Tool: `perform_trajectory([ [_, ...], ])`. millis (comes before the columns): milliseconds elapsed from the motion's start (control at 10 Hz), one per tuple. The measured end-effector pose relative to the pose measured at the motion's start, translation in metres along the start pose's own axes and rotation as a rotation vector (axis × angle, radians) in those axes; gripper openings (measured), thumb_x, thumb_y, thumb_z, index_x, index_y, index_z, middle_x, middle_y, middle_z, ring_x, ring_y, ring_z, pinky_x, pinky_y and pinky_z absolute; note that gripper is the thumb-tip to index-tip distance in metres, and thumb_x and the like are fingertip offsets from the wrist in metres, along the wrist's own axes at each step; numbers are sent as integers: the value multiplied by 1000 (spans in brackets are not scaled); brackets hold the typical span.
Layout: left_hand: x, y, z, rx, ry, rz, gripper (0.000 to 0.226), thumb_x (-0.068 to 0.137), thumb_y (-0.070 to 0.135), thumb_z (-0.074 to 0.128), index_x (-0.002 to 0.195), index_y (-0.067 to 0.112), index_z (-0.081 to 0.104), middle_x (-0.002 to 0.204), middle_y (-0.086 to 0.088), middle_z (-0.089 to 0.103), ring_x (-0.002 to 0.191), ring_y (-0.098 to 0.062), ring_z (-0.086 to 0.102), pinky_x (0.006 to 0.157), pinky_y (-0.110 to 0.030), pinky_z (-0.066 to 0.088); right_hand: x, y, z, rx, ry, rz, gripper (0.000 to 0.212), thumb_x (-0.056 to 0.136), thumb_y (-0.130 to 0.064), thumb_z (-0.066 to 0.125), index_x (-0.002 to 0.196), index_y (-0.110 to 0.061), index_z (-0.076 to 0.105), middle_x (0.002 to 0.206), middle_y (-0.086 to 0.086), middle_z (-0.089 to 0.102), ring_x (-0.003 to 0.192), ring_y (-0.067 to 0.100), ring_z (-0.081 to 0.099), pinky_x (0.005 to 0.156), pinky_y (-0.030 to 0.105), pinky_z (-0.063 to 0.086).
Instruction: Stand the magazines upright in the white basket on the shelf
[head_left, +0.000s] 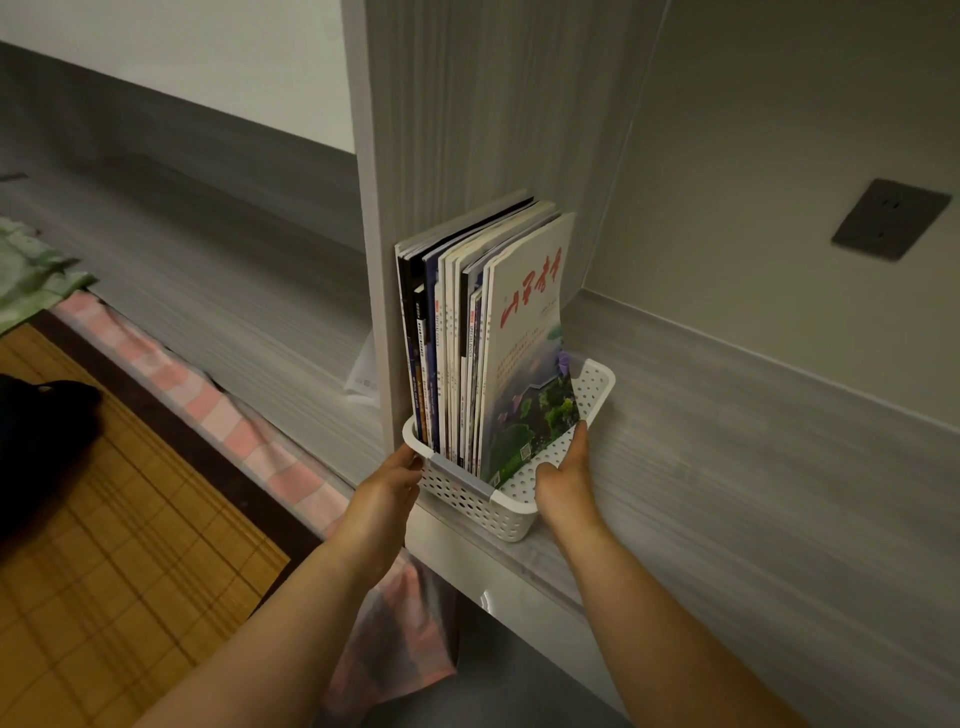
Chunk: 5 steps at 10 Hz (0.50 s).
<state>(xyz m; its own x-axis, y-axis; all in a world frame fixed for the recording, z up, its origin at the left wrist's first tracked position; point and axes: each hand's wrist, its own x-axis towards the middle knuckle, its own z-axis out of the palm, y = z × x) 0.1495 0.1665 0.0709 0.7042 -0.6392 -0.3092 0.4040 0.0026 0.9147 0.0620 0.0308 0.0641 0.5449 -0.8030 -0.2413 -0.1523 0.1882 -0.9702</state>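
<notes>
A white perforated basket (483, 506) sits on the grey shelf (727, 467) against the upright side panel. Several magazines (457, 332) stand upright in it, packed to the left. The outermost magazine (530, 338) has red lettering and a green garden picture and leans slightly right. My left hand (397, 480) grips the basket's near left corner. My right hand (563, 473) holds the basket's right rim, its fingertips touching the lower edge of the outermost magazine.
A dark wall socket (891, 218) is on the back wall at the right. To the left lie a bed with a bamboo mat (104, 545) and a pink checked sheet (218, 415). A white paper (363, 374) lies behind the side panel.
</notes>
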Motion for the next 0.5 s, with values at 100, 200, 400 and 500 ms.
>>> perform_trajectory([
  [100, 4, -3, -5, 89, 118, 2, 35, 92, 8, 37, 124, 15, 49, 134, -9, 45, 128, -27, 37, 111, -38, 24, 2, 1, -8, -47, 8, -42, 74, 86, 13, 36, 144, -23, 8, 146, 13, 31, 127, 29, 41, 96, 38, 43],
  [200, 0, -6, -14, 189, 241, 59, 30, 90, 7, 40, 116, 6, 55, 119, -13, 55, 108, -25, 50, 94, -34, 36, -1, -3, -16, -172, 76, -94, 60, 88, 0, 46, 141, -16, 23, 143, 11, 35, 121, 21, 44, 91, 25, 42],
  [400, -16, 2, -19, 300, 302, 135, 25, 88, 0, 41, 103, 1, 60, 88, -7, 61, 86, -23, 52, 86, -35, 39, -12, -16, -40, -373, 97, -127, 33, 89, -7, 45, 122, -7, 50, 128, 16, 53, 114, 27, 52, 87, 27, 40],
  [500, -24, 13, -19, 429, 280, 190, 24, 88, 2, 41, 101, 5, 60, 79, 0, 59, 82, -19, 53, 84, -34, 40, -25, -26, -55, -392, 90, -170, 26, 89, -8, 45, 113, -7, 56, 119, 13, 60, 98, 17, 54, 80, 22, 39],
])
